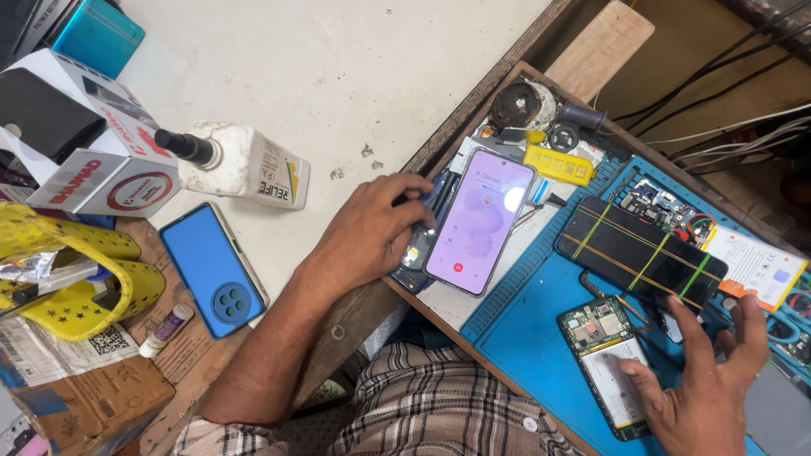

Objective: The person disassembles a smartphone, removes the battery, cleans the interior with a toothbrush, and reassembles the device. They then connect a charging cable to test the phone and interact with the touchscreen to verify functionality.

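Fingers of the left hand curl loosely, grip resting on a dark phone beside the lit phone on the worktop. Right hand spreads open, thumb pressing the opened phone on the blue mat.

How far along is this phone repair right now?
Done: the opened phone lies back-off on the blue mat, board and battery bare; a screen is strapped with bands. In hand: the left hand steadies the lit phone, the right hand presses the opened phone's battery. Left: it remains uncovered.
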